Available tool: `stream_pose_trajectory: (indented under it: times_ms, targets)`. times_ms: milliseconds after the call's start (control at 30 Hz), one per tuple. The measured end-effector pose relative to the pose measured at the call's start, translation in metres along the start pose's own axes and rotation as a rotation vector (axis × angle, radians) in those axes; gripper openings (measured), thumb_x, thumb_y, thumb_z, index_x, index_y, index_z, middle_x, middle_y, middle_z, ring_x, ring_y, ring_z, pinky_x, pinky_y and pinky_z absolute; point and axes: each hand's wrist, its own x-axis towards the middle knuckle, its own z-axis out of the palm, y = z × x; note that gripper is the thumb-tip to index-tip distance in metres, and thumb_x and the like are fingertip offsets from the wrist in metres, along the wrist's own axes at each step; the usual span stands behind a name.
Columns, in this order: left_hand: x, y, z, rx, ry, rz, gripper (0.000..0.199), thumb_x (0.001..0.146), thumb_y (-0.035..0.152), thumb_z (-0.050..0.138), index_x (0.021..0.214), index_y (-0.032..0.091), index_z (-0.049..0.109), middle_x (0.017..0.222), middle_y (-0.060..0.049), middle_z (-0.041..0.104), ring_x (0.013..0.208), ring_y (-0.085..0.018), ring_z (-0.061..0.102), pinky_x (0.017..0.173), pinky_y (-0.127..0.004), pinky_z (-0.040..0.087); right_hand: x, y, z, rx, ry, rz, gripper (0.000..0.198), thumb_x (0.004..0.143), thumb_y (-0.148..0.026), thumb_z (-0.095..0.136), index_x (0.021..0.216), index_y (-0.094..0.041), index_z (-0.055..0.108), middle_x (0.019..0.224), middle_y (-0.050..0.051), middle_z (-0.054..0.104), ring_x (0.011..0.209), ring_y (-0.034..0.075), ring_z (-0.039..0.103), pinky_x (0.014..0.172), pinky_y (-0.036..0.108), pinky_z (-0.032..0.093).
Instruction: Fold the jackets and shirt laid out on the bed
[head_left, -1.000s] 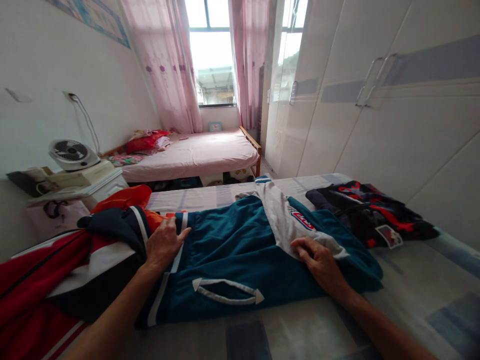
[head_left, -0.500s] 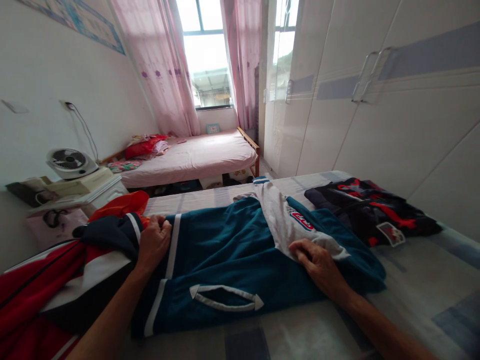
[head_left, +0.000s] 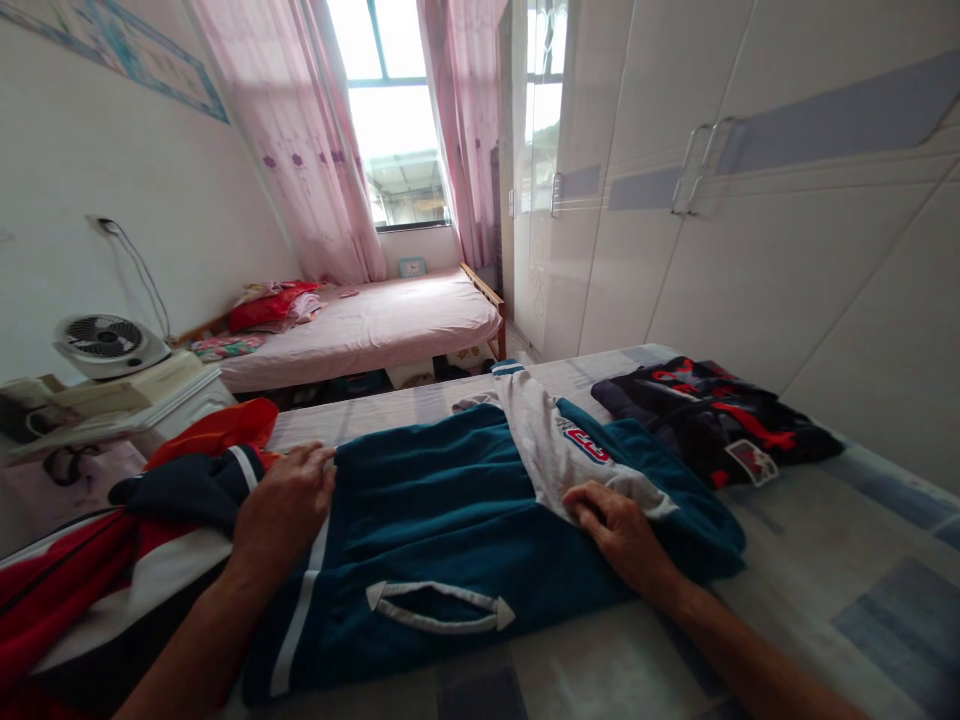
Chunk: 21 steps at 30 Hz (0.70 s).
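A teal jacket [head_left: 450, 510] with white stripes and a white-edged pocket lies flat on the checked bed [head_left: 810, 590] in front of me. Its white sleeve [head_left: 555, 450], with a red and blue badge, is folded across the body. My left hand [head_left: 281, 505] sits at the jacket's left hem, fingers curled over the edge beside the white stripe. My right hand [head_left: 615, 525] lies on the end of the white sleeve, its fingers bent on the cloth.
A pile of red, navy and white clothes [head_left: 112, 560] and an orange garment [head_left: 217, 425] lie left of the jacket. A dark garment with red print [head_left: 712, 420] lies at the right. A fan [head_left: 105, 345] stands on a white cabinet; a pink bed [head_left: 375, 320] and wardrobe doors [head_left: 750, 250] lie beyond.
My left hand went from flat on the jacket's left edge to closed on the hem and slid slightly left. My right hand stayed on the white sleeve. The view shifted right.
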Motion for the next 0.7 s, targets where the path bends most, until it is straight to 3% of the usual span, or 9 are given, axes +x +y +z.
stream_pose_trajectory:
  times_ms: [133, 200, 333, 467, 600, 700]
  targets:
    - [-0.041, 0.028, 0.02, -0.151, -0.045, 0.449, 0.044, 0.09, 0.039, 0.042, 0.133, 0.032, 0.048, 0.146, -0.002, 0.041, 0.134, -0.026, 0.036, 0.108, -0.045, 0.036, -0.001, 0.0, 0.0, -0.002, 0.0, 0.003, 0.02, 0.088, -0.022, 0.042, 0.086, -0.019, 0.061, 0.086, 0.003, 0.065, 0.084, 0.017, 0.06, 0.078, 0.029, 0.042]
    - [-0.057, 0.029, 0.039, -0.161, -0.084, 0.455, 0.043, 0.091, 0.036, 0.039, 0.134, 0.034, 0.046, 0.145, -0.001, 0.043, 0.134, -0.025, 0.037, 0.106, -0.046, 0.038, -0.001, 0.0, 0.0, -0.008, -0.001, 0.003, 0.02, 0.088, -0.022, 0.042, 0.086, -0.018, 0.062, 0.087, 0.003, 0.065, 0.084, 0.017, 0.06, 0.078, 0.029, 0.042]
    - [-0.06, 0.014, 0.062, -0.176, -0.108, 0.312, 0.043, 0.092, 0.036, 0.036, 0.13, 0.026, 0.053, 0.139, -0.006, 0.05, 0.13, -0.025, 0.043, 0.104, -0.046, 0.04, -0.001, 0.0, 0.001, -0.023, 0.007, -0.007, 0.019, 0.088, -0.021, 0.042, 0.086, -0.019, 0.061, 0.087, 0.003, 0.065, 0.085, 0.017, 0.06, 0.078, 0.029, 0.042]
    - [-0.034, 0.021, 0.045, -0.24, -0.094, 0.26, 0.041, 0.087, 0.036, 0.043, 0.119, 0.02, 0.062, 0.132, -0.01, 0.057, 0.123, -0.028, 0.051, 0.102, -0.047, 0.042, -0.001, 0.0, 0.002, -0.024, -0.005, -0.01, 0.019, 0.088, -0.02, 0.042, 0.086, -0.019, 0.06, 0.086, 0.002, 0.065, 0.084, 0.017, 0.06, 0.077, 0.029, 0.042]
    - [0.019, 0.067, 0.024, -0.587, -0.137, 0.24, 0.038, 0.087, 0.038, 0.045, 0.117, 0.022, 0.062, 0.129, -0.007, 0.058, 0.113, -0.024, 0.057, 0.096, -0.04, 0.047, 0.0, 0.001, 0.004, -0.026, -0.007, -0.004, 0.019, 0.088, -0.019, 0.042, 0.085, -0.019, 0.061, 0.085, 0.002, 0.064, 0.082, 0.016, 0.06, 0.076, 0.028, 0.041]
    - [0.072, 0.108, 0.028, -0.736, -0.186, 0.24, 0.032, 0.087, 0.031, 0.047, 0.11, 0.018, 0.064, 0.118, -0.009, 0.063, 0.107, -0.022, 0.059, 0.095, -0.036, 0.047, -0.001, 0.001, 0.005, -0.032, -0.002, 0.004, 0.019, 0.087, -0.016, 0.042, 0.084, -0.019, 0.06, 0.084, 0.002, 0.064, 0.08, 0.015, 0.059, 0.074, 0.028, 0.04]
